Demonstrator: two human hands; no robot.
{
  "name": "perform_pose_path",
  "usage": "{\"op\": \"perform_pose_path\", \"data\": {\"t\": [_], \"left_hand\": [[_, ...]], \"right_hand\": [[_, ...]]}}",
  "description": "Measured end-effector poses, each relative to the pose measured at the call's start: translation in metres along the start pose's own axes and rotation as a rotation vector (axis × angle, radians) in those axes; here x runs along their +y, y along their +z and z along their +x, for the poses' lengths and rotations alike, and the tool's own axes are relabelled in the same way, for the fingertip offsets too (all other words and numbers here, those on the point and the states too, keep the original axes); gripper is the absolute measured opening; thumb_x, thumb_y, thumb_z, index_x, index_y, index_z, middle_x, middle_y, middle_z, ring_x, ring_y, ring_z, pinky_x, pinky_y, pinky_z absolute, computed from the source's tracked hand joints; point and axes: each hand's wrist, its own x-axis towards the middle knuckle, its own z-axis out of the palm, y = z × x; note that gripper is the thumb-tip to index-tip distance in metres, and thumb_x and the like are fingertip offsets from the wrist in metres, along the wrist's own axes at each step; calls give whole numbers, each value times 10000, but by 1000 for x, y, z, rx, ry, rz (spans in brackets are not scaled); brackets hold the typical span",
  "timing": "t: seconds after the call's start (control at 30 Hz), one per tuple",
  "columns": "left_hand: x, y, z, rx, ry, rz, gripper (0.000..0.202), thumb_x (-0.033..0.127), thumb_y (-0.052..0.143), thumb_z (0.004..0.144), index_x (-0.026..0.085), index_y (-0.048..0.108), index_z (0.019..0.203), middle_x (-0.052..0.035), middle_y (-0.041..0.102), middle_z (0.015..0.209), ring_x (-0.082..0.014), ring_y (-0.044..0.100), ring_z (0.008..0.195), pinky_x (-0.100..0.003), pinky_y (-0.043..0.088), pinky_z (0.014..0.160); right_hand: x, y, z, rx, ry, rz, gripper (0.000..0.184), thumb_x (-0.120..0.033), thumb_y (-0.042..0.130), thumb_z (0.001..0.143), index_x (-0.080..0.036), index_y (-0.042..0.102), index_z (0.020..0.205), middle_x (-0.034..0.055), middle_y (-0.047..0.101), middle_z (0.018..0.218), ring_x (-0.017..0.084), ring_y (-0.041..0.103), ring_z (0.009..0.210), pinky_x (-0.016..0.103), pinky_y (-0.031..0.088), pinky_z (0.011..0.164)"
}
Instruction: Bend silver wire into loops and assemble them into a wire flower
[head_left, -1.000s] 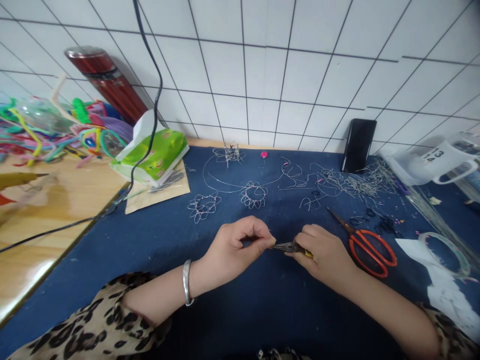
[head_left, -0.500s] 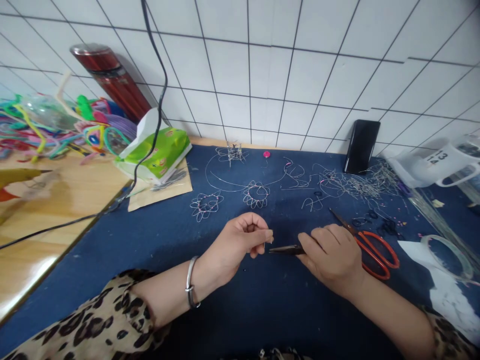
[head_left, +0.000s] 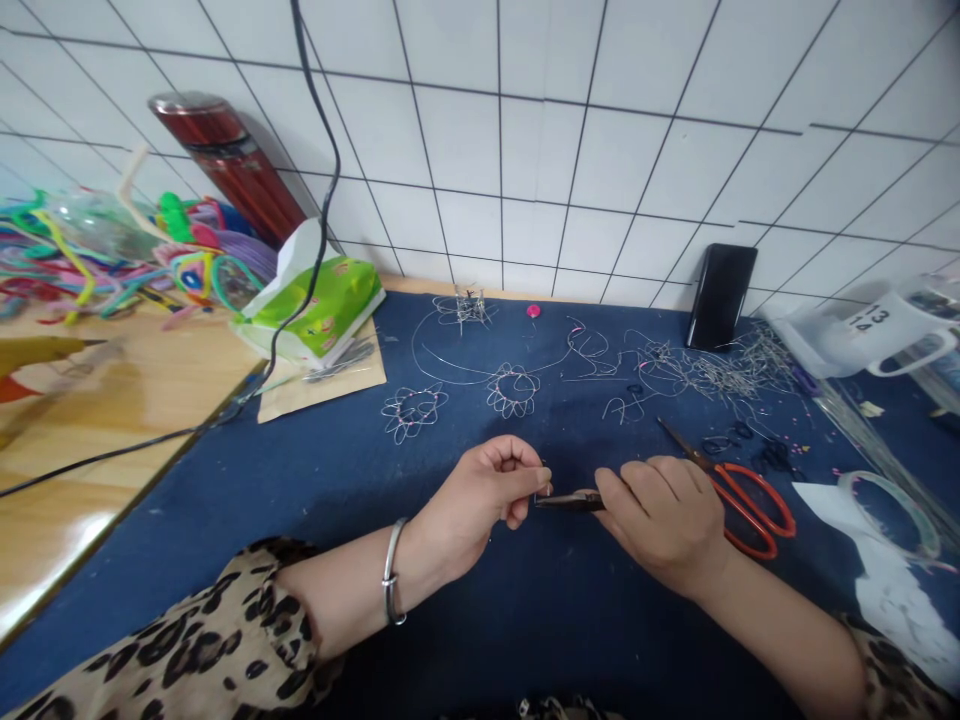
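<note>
Over blue cloth (head_left: 517,625), tiled wall (head_left: 570,150), right fingers (head_left: 626,490) gripping pliers (head_left: 570,500), left fingers (head_left: 525,478) pinching wire (head_left: 537,495)

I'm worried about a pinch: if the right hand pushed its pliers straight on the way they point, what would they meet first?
Most likely the left hand, almost at once. The right hand aims the pliers leftward, with the tips close to the left thumb and forefinger, which pinch something too small to make out. Depth is unclear.
</note>
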Motion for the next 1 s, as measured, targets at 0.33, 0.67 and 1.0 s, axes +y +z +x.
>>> {"op": "perform_pose_path", "data": {"t": [0.33,0.67,1.0], "left_hand": [[-2,1,-1,1,-17,-16,137,227,627,737,152,521,782,7,590,666,-37,451,442,-162,331,415],[-1,3,-1,25,-12,20,145,235,635,722,148,528,767,16,569,646,-44,457,454,-162,325,413],[2,1,-3,47,95,163,142,256,632,749,155,553,810,-2,609,698,-103,597,629,-183,421,521]], "right_hand": [[-1,0,-1,-16,0,-14,123,-279,590,769,-207,606,867,9,544,696,147,421,686,313,273,608],[0,0,-1,-19,-4,-8,117,-257,579,782,-210,608,886,10,535,683,138,423,677,301,259,592],[2,-4,2,-54,9,-25,150,-316,590,773,-202,613,868,6,499,628,142,374,643,314,236,574]]}}
